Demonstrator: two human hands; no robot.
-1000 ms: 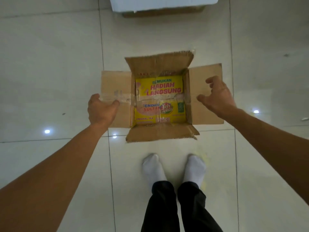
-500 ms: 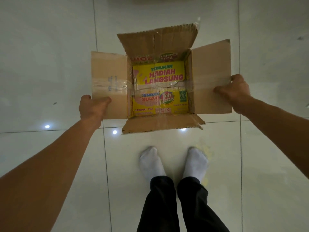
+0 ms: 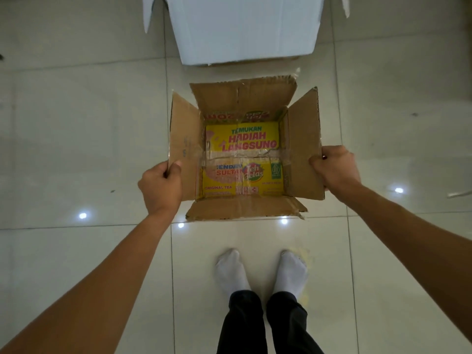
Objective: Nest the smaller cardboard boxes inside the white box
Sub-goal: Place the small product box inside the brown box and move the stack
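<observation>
An open brown cardboard box (image 3: 245,103) with a yellow printed bottom sits in front of me, its four flaps spread. My left hand (image 3: 161,186) pinches the near edge of the left flap (image 3: 182,146), thumb on top. My right hand (image 3: 337,169) grips the outer edge of the right flap (image 3: 305,146). Both side flaps are tilted upward. The white box (image 3: 242,29) stands just beyond the brown box, its near wall facing me and its top cut off by the frame.
Glossy pale floor tiles (image 3: 76,123) reflect ceiling lights. My feet in white socks (image 3: 260,272) stand just behind the brown box. A small light object (image 3: 459,194) lies at the right edge.
Both hands went from hovering beside the side flaps to gripping their edges, and the flaps have tilted up. The view has tipped forward, bringing the white box into sight.
</observation>
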